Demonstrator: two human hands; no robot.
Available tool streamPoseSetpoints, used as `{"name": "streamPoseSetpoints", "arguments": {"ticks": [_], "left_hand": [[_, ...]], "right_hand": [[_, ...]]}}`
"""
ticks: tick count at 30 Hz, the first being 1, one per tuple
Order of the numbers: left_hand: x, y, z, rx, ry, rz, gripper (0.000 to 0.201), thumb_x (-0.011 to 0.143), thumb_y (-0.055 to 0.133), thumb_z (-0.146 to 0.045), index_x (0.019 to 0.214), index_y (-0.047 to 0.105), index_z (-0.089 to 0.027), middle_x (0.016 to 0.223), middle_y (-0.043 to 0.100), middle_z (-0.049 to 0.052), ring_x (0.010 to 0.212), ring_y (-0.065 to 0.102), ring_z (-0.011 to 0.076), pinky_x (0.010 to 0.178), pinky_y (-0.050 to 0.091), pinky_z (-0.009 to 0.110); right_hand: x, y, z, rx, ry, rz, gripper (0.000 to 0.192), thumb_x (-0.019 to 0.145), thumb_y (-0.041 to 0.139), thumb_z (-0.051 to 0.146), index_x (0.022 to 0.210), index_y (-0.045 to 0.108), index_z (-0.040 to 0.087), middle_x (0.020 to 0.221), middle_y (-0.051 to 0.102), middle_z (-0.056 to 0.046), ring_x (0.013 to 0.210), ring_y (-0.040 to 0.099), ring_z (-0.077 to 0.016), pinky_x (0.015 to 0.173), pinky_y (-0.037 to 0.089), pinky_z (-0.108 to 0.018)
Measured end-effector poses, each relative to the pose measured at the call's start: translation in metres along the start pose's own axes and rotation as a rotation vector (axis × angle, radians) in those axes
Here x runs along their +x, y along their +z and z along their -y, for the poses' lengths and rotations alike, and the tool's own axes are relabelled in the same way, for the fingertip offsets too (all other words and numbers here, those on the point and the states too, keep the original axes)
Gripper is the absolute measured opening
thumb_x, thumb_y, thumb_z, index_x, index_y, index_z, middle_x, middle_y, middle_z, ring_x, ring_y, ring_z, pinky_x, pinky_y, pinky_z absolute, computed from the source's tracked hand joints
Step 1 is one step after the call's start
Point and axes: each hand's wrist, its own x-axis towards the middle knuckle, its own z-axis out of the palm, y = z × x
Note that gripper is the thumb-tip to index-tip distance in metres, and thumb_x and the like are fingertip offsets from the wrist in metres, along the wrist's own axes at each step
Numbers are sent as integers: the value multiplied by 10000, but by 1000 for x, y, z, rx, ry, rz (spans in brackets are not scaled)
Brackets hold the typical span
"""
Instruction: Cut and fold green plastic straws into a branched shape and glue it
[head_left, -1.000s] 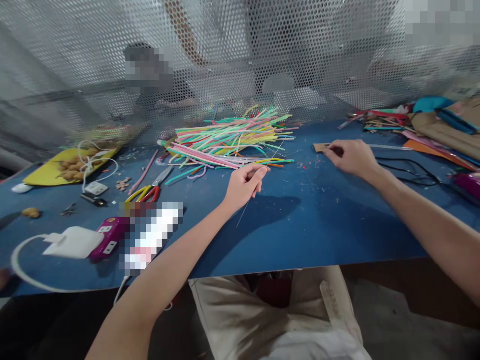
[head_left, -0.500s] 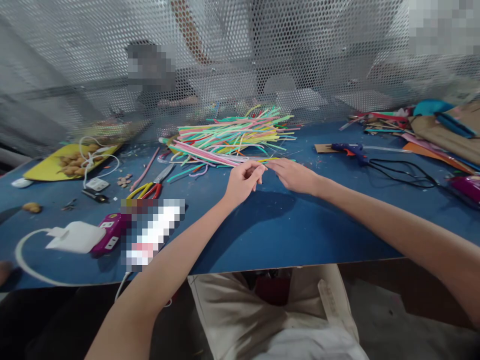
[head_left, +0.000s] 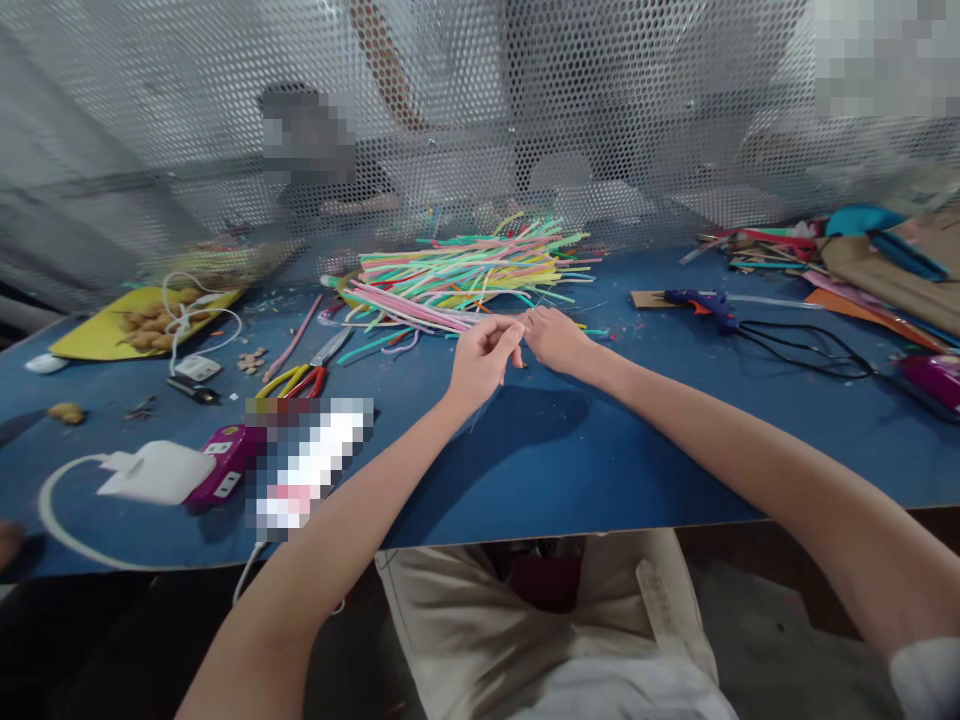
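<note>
Left hand (head_left: 484, 357) pinches a thin wire (head_left: 475, 418); right hand (head_left: 553, 338) meets it at 3 o'clock, its grip unclear. Keep the pinch firm above the tabletop (head_left: 637, 440).

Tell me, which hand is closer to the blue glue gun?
Right. The right hand sits left of the blue glue gun, with bare blue table between them. The left hand is farther still, just beyond the right hand.

table: blue top (head_left: 600, 450)
centre back: straws (head_left: 465, 270)
right: glue gun (head_left: 694, 300)
left: pliers (head_left: 296, 378); charger (head_left: 157, 472); yellow sheet (head_left: 97, 335)
</note>
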Motion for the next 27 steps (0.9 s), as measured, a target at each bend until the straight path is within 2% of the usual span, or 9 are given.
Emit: {"name": "streamPoseSetpoints", "arguments": {"ticks": [4, 7, 10, 15, 19, 21, 23, 25, 27], "left_hand": [[1, -1, -4, -32, 8, -21, 287, 945, 652, -443, 950, 700, -160, 551, 624, -40, 306, 411, 28, 329, 277, 165], [1, 0, -7, -49, -5, -17, 287, 944, 649, -444, 965, 693, -161, 535, 617, -46, 298, 399, 30, 320, 264, 165], [0, 2, -8, -60, -10, -3, 294, 942, 650, -450, 974, 687, -160, 544, 621, -45, 299, 408, 31, 317, 262, 166], [-1, 4, -8, -108, -10, 7, 259, 941, 654, -421, 950, 678, -163, 596, 639, -40, 307, 418, 25, 319, 263, 170], [-2, 7, -8, -150, -36, 2, 242, 935, 659, -403, 967, 677, -164, 583, 636, -43, 300, 395, 24, 315, 253, 172], [-2, 8, -8, -167, -56, 1, 244, 932, 659, -404, 991, 679, -167, 579, 634, -46, 296, 386, 23, 312, 247, 170], [-3, 9, -8, -186, -73, -1, 232, 932, 655, -397, 991, 672, -173, 581, 634, -48, 296, 387, 23, 309, 240, 167], [-3, 10, -9, -210, -78, -1, 203, 934, 647, -378, 971, 662, -179, 584, 632, -51, 298, 393, 24, 308, 238, 164], [-4, 11, -10, -223, -73, 7, 182, 938, 641, -361, 952, 659, -181, 587, 630, -53, 298, 393, 23, 307, 240, 163]], "right_hand": [[-35, -25, 3, 11, 48, 8, 349, 1004, 334, 111, 1255, 572, 71, 1141, 706, -203, 1044, 639, -292, 892, 438, -391], [-64, -41, 0, 162, 169, 87, 367, 1040, 371, 238, 1348, 540, 131, 1195, 728, -157, 962, 701, -261, 784, 474, -336], [-88, -54, -11, 250, 221, 148, 353, 1050, 360, 297, 1174, 671, 185, 1107, 768, -114, 960, 721, -252, 806, 486, -325], [-115, -81, -55, 438, 187, 267, 329, 979, 450, 235, 1067, 765, 194, 1059, 785, -75, 946, 714, -227, 826, 503, -320], [-128, -110, -97, 697, 109, 256, 282, 953, 598, 436, 1016, 808, 260, 971, 771, -48, 827, 658, -194, 723, 477, -317], [-132, -118, -109, 867, 161, 132, 319, 955, 609, 489, 959, 807, 240, 716, 670, -30, 615, 512, -131, 579, 366, -307], [-131, -118, -112, 1113, 244, -97, 298, 971, 599, 461, 938, 787, 233, 623, 545, 5, 587, 449, -114, 567, 321, -304], [-127, -111, -108, 1289, 282, -272, 211, 957, 628, 382, 968, 775, 231, 707, 573, -7, 674, 497, -126, 635, 374, -310], [-120, -101, -100, 1318, 341, -360, 163, 933, 650, 326, 992, 768, 230, 811, 627, -24, 700, 489, -130, 658, 392, -311]]}}
